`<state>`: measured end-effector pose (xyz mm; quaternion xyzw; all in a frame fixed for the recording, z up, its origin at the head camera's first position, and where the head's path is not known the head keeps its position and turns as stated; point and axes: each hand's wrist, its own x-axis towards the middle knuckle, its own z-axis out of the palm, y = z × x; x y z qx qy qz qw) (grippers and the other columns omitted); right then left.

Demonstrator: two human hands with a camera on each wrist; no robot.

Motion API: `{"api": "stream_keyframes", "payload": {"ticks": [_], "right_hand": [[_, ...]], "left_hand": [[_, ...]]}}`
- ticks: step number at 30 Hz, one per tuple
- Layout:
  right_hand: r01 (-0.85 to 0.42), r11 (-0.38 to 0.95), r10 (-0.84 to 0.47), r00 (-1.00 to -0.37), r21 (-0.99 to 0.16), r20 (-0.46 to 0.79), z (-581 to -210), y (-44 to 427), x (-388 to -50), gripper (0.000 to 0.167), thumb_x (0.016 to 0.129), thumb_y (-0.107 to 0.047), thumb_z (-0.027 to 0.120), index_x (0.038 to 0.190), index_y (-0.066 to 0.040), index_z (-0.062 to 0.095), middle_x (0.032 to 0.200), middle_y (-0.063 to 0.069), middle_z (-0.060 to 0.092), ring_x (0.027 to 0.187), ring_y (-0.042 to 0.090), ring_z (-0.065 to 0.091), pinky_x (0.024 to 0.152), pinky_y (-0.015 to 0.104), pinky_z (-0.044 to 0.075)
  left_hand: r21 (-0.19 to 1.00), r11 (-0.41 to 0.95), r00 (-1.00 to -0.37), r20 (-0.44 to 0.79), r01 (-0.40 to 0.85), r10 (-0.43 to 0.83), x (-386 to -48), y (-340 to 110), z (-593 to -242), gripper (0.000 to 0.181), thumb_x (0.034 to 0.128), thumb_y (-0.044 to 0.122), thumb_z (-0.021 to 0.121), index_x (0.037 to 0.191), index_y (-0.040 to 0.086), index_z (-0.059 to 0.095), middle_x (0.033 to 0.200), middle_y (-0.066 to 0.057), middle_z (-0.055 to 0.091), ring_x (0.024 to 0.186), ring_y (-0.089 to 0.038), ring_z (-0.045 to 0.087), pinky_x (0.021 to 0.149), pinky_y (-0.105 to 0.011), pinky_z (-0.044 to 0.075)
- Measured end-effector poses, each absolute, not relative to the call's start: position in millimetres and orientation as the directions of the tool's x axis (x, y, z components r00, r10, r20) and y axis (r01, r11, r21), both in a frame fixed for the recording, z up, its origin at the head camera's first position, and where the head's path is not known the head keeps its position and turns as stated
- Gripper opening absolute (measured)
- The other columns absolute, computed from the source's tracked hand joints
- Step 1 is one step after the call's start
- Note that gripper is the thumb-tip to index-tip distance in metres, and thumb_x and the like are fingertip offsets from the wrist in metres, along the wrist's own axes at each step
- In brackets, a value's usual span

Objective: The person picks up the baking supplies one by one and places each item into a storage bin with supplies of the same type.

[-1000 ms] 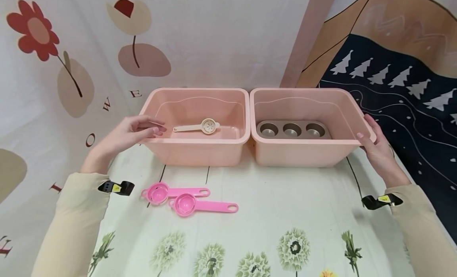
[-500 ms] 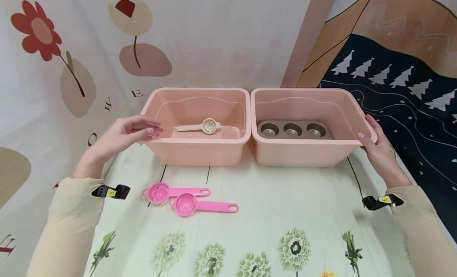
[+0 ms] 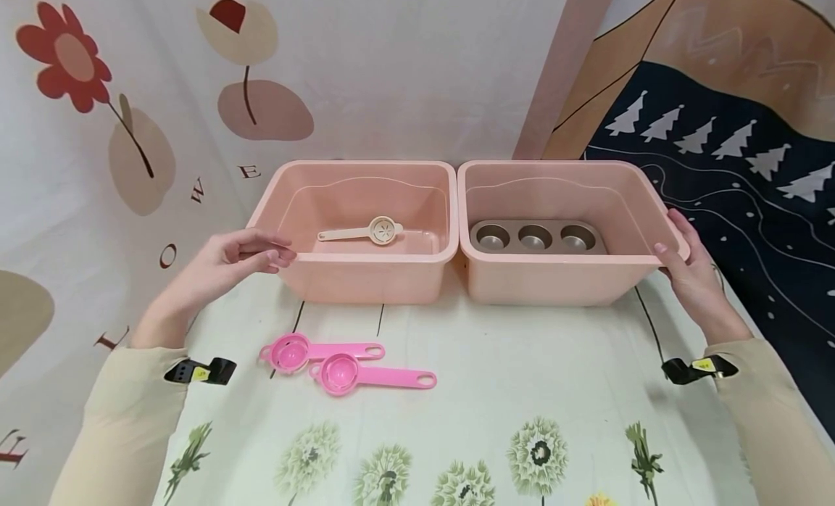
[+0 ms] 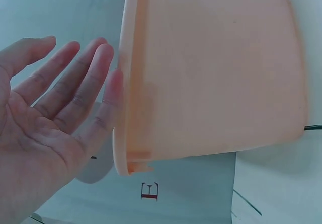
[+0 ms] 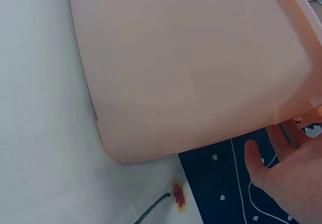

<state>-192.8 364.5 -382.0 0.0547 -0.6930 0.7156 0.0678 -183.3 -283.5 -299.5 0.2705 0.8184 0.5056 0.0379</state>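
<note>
Two pink plastic bins stand side by side. A cream egg separator [image 3: 382, 231] lies inside the left bin [image 3: 359, 281]; a brown-grey muffin pan [image 3: 535, 238] with three cups showing lies inside the right bin [image 3: 541, 283]. My left hand [image 3: 225, 263] is at the left bin's front left corner, fingers extended and loosely spread, fingertips at the rim in the left wrist view. At the right bin's front right corner is my right hand [image 3: 691, 274], its thumb over the rim and its fingers along the outer side, partly hidden; no grip is visible.
Two pink egg separators, one upper [image 3: 290, 353] and one lower [image 3: 339, 375], lie overlapping on the flower-printed tablecloth [image 3: 522, 368] before the left bin. Printed cloth [image 3: 404, 71] hangs behind the bins, and a dark tree-patterned cloth [image 3: 737, 187] lies to the right.
My left hand has drawn slightly left and down, its fingertips now lower, at the rim's front corner. The right hand, bins and egg separators stay put.
</note>
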Motion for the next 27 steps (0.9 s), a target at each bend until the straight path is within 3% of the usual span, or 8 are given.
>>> {"api": "stream_keyframes", "payload": {"ticks": [6,13,27], "right_hand": [[-0.163,-0.018,0.018,-0.986,-0.986,0.163,-381.9,365.5,-192.8,0.067,0.101,-0.005,0.047,0.156,-0.022,0.012,0.154,0.008,0.015,0.133,0.018,0.025,0.093,0.012,0.035],[-0.178,-0.041,0.01,-0.984,-0.983,0.178,-383.0,364.9,-193.1,0.066,0.101,-0.003,0.046,0.156,-0.021,0.013,0.151,0.007,0.019,0.129,0.018,0.028,0.086,0.012,0.037],[-0.174,-0.003,-0.004,-0.985,-0.985,0.174,-383.6,366.7,-192.6,0.066,0.102,-0.006,0.045,0.156,-0.022,0.01,0.152,0.008,0.016,0.13,0.02,0.027,0.086,0.011,0.037]], "left_hand": [[0.868,0.283,-0.836,0.231,0.408,0.497,-180.6,-282.8,-308.3,0.023,0.0942,-0.011,0.052,0.115,-0.018,0.055,0.104,-0.015,0.069,0.093,-0.017,0.068,0.079,-0.026,0.053],[0.868,0.301,-0.842,0.21,0.394,0.497,-177.4,-284.8,-320.9,0.022,0.0948,-0.009,0.052,0.116,-0.015,0.056,0.107,-0.013,0.069,0.093,-0.016,0.068,0.079,-0.026,0.053],[0.888,0.335,-0.87,0.13,0.316,0.476,-166.6,-289.3,-353.3,0.025,0.0954,-0.005,0.054,0.118,-0.016,0.053,0.104,-0.009,0.07,0.091,-0.011,0.067,0.078,-0.025,0.053]]}}
